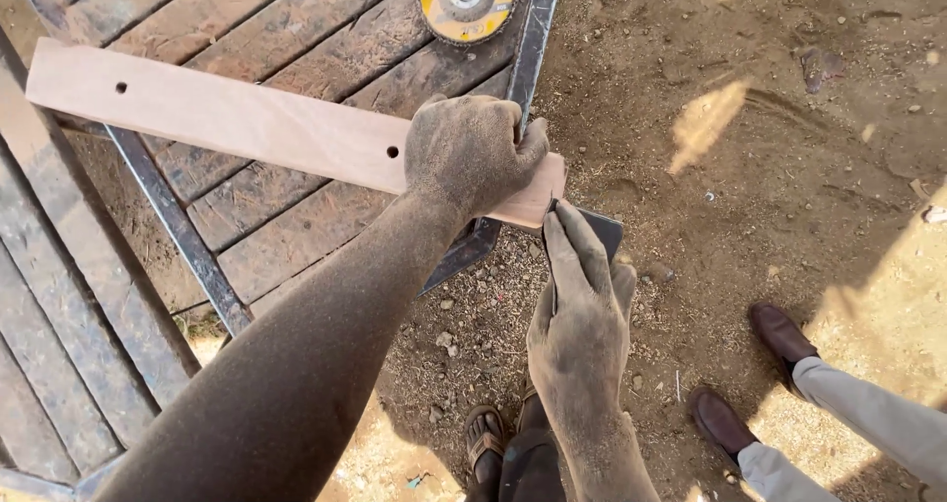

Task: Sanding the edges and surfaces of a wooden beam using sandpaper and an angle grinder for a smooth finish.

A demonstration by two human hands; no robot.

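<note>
Head view: left hand (472,154) clamps down, fingers curled, on the pale wooden slat (227,117) across the bench at ten o'clock; right hand (580,315) pinches dark sandpaper (598,228) against the slat's end.

At frame centre the dusty left hand (472,152) presses down on the right end of a pale wooden board (227,117) with two small holes. Just below, the right hand (580,305) holds a dark sandpaper sheet (597,228) against the board's end. A yellow flap disc (467,1) lies at top centre on the plank workbench (286,29); another person's brown shoes (752,374) stand at lower right.
</note>
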